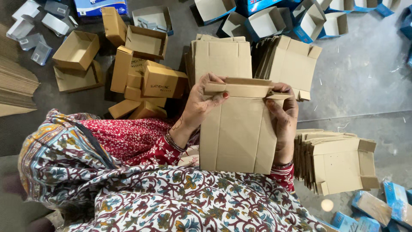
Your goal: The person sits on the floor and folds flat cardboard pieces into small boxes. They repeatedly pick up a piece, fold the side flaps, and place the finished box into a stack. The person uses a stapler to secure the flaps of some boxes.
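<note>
Head view, only one. The person sits on the grey floor [360,73] in a red floral sleeve and patterned shawl, both hands raised on one flat brown carton blank [236,133] held upright in front of the chest. Left hand [201,103] clasps the blank's upper left edge, thumb over the top flap [238,88], fingers wrapped behind. Right hand [285,118] grasps the right edge, fingertips hooked at the top right corner. Both hands closed on the blank, none free.

Step, as I judge it: folding the top flap over, blank not yet opened into a box shape. Next move would call for pressing the side panels apart while keeping the flap creased, with both hands staying on the edges.

Stacks: one pile of flat blanks [223,56] stands on the floor just beyond the hands, a second fanned pile [289,60] just right of it, a third pile [334,163] beside the right wrist toward the lower right. A corrugated sheet stack [15,86] sits at the left edge.

Containers: open brown boxes [77,49] and [146,41] toward the upper left, both look empty. Closed brown boxes [163,81] are heaped just left of the left hand. Open blue-and-white boxes [266,21] run along the top edge, empty inside as far as shown. One grey open tray [152,19] near top centre holds small pale pieces, too small to tell. More blue boxes [386,206] in the lower right corner.
</note>
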Available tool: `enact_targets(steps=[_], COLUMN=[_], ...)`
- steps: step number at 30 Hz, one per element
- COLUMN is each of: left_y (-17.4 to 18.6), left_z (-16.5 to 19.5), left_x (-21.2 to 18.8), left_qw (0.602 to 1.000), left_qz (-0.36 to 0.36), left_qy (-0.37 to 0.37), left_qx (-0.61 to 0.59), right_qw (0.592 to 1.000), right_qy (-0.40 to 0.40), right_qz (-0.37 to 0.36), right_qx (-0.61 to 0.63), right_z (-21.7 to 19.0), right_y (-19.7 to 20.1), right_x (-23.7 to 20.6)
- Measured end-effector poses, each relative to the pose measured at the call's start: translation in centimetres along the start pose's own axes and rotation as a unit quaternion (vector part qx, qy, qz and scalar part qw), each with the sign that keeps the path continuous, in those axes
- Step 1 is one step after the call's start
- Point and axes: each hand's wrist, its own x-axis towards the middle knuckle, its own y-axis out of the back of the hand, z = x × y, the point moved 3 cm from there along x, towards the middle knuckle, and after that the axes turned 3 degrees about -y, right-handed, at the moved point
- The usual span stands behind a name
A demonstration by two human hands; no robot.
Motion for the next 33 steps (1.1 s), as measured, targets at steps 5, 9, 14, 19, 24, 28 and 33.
enact_targets(steps=[5,9,14,19,24,28,33], left_y=[0.4,0.7,0.6,1.4,1.1,1.0,5.0], left_z=[-0.5,-0.9,-1.0,-1.8,-5.8,-8.5,-5.2], left_x=[0.2,0.6,1.2,1.4,-0.8,-1.6,0.0], left_qw=[0.997,0.998,0.987,0.963,0.994,0.938,0.953], left_qz=[0.033,0.028,0.019,-0.028,-0.078,-0.001,0.248], left_qy=[-0.066,-0.022,0.008,0.023,-0.018,-0.072,-0.143], left_qx=[0.037,-0.046,-0.158,-0.268,0.071,0.340,-0.104], right_qw=[0.997,0.977,0.980,0.995,0.968,0.991,0.997], right_qy=[0.056,0.144,0.127,0.055,0.077,0.094,0.017], right_qz=[-0.057,-0.132,-0.098,0.045,0.151,0.053,-0.072], right_qx=[-0.015,-0.088,-0.120,0.076,0.183,0.075,0.007], right_z=[-0.6,-0.4,0.4,1.1,2.5,5.5,6.3], right_y=[0.0,0.8,0.8,0.9,1.7,0.4,0.0], right_x=[-0.3,-0.5,-0.6,0.8,1.8,-0.9,-3.2])
